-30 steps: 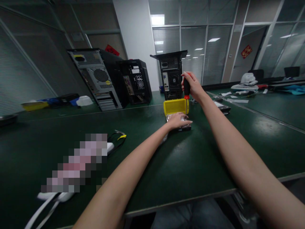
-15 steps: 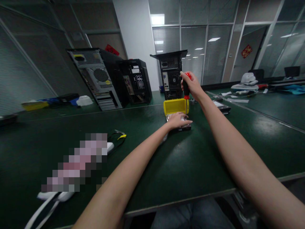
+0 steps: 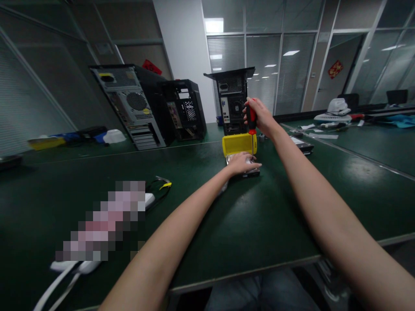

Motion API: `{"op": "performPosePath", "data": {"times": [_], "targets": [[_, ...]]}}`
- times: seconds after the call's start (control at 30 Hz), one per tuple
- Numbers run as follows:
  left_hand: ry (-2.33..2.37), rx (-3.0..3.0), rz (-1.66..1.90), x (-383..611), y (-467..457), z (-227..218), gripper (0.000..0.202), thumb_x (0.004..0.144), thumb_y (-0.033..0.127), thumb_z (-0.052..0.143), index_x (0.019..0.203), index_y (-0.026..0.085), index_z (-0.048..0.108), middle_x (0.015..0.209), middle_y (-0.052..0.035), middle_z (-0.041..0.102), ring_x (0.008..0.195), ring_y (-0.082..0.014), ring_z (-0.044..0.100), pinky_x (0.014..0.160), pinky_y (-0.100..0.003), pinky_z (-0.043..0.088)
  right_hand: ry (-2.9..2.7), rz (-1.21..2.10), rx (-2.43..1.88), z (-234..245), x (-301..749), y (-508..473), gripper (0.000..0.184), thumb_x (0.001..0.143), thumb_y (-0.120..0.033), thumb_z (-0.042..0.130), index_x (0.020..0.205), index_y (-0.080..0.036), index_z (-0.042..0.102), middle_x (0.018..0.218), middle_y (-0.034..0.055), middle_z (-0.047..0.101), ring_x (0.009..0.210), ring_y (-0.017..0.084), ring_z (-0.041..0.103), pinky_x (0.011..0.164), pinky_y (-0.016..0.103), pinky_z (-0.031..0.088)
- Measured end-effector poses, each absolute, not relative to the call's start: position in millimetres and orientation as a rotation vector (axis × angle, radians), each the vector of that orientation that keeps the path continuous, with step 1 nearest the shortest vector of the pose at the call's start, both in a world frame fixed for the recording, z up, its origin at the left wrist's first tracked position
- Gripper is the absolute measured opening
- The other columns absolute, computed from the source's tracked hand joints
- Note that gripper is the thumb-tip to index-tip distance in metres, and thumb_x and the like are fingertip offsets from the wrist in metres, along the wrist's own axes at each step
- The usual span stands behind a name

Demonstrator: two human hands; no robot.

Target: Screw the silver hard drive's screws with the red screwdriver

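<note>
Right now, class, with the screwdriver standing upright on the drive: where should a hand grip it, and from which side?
Grip the thick red-and-black handle at the top of the screwdriver, coming from the right, as the right hand does. The thin shaft points straight down to the drive, which the left hand covers from the left, and the yellow box stands close behind.

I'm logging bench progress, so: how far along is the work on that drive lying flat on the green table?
Done: the hard drive lies flat beside the open yellow case. In hand: the left hand presses on it while the right hand holds the screwdriver upright, tip down on it. Left: its cover looks in place; screws are too small to count.
</note>
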State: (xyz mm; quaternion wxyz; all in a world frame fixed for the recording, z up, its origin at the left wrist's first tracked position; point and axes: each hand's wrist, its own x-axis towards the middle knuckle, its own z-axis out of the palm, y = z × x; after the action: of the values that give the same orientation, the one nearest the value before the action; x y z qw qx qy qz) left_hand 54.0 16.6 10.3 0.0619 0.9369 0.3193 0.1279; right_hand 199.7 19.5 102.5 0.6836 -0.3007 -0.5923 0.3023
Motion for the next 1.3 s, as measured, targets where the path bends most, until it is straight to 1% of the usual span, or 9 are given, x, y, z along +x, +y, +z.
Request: {"op": "performPosePath", "data": {"times": [0.13, 0.33, 0.5, 0.53, 0.73, 0.97, 1.03, 1.2, 1.3], "targets": [[0.973, 2.826, 0.399, 54, 17, 10, 0.057, 0.08, 0.07, 0.051, 0.114, 0.027, 0.067, 0.125, -0.0015, 0.062, 0.118, -0.0255, 0.056, 0.101, -0.033, 0.042, -1.34, 0.685, -0.672, 103, 198, 20, 0.054, 0.071, -0.07, 0.059, 0.094, -0.023, 0.045, 0.08, 0.0005, 0.057, 0.06, 0.01, 0.053, 0.056, 0.027, 0.045], [0.975, 2.845, 0.404, 55, 16, 9, 0.055, 0.081, 0.067, 0.052, 0.114, 0.026, 0.067, 0.123, -0.0013, 0.064, 0.117, -0.0244, 0.057, 0.1, -0.031, 0.043, -1.335, 0.668, -0.674, 103, 197, 23, 0.056, 0.073, -0.071, 0.058, 0.097, -0.022, 0.045, 0.071, -0.0019, 0.05, 0.053, 0.008, 0.046, 0.053, 0.026, 0.042], [0.975, 2.846, 0.407, 55, 16, 9, 0.055, 0.081, 0.067, 0.052, 0.114, 0.026, 0.067, 0.123, -0.0016, 0.064, 0.115, -0.0244, 0.057, 0.1, -0.031, 0.043, -1.333, 0.707, -0.681, 102, 197, 26, 0.067, 0.079, -0.081, 0.031, 0.102, -0.021, 0.049, 0.07, -0.0001, 0.05, 0.054, 0.009, 0.048, 0.057, 0.028, 0.046], [0.974, 2.846, 0.405, 55, 16, 9, 0.055, 0.081, 0.067, 0.052, 0.114, 0.026, 0.068, 0.123, -0.0016, 0.064, 0.115, -0.0244, 0.057, 0.1, -0.031, 0.043, -1.329, 0.712, -0.681, 101, 197, 27, 0.068, 0.079, -0.081, 0.029, 0.102, -0.021, 0.049, 0.071, 0.0001, 0.05, 0.055, 0.009, 0.048, 0.057, 0.028, 0.047], [0.976, 2.841, 0.399, 55, 17, 9, 0.056, 0.08, 0.068, 0.052, 0.114, 0.026, 0.067, 0.123, -0.0016, 0.063, 0.117, -0.0246, 0.057, 0.1, -0.031, 0.043, -1.305, 0.712, -0.681, 98, 202, 32, 0.059, 0.076, -0.076, 0.047, 0.099, -0.022, 0.047, 0.078, 0.0004, 0.053, 0.058, 0.01, 0.053, 0.059, 0.029, 0.05], [0.98, 2.836, 0.397, 55, 17, 9, 0.056, 0.08, 0.068, 0.052, 0.114, 0.027, 0.067, 0.124, -0.0016, 0.063, 0.116, -0.0247, 0.057, 0.1, -0.032, 0.043, -1.298, 0.651, -0.674, 98, 209, 35, 0.055, 0.074, -0.071, 0.055, 0.097, -0.023, 0.044, 0.089, 0.0024, 0.058, 0.066, 0.01, 0.059, 0.067, 0.03, 0.054], [0.98, 2.838, 0.397, 54, 17, 10, 0.055, 0.08, 0.068, 0.052, 0.114, 0.027, 0.067, 0.125, -0.0014, 0.063, 0.116, -0.0246, 0.057, 0.1, -0.032, 0.043, -1.309, 0.622, -0.672, 98, 208, 35, 0.054, 0.075, -0.07, 0.054, 0.101, -0.023, 0.044, 0.089, 0.0029, 0.059, 0.067, 0.011, 0.06, 0.069, 0.031, 0.054], [0.974, 2.848, 0.4, 55, 16, 10, 0.055, 0.081, 0.067, 0.051, 0.114, 0.026, 0.067, 0.125, -0.0013, 0.063, 0.117, -0.0246, 0.056, 0.099, -0.031, 0.044, -1.381, 0.534, -0.674, 98, 207, 30, 0.058, 0.077, -0.063, 0.06, 0.122, -0.029, 0.044, 0.084, 0.0014, 0.058, 0.066, 0.012, 0.059, 0.065, 0.032, 0.053], [0.967, 2.852, 0.403, 55, 17, 9, 0.056, 0.081, 0.067, 0.052, 0.114, 0.025, 0.067, 0.124, -0.0019, 0.063, 0.116, -0.0246, 0.057, 0.1, -0.031, 0.043, -1.402, 0.498, -0.686, 98, 207, 30, 0.055, 0.077, -0.064, 0.058, 0.12, -0.03, 0.049, 0.081, 0.0013, 0.055, 0.065, 0.012, 0.057, 0.062, 0.03, 0.053]]}}
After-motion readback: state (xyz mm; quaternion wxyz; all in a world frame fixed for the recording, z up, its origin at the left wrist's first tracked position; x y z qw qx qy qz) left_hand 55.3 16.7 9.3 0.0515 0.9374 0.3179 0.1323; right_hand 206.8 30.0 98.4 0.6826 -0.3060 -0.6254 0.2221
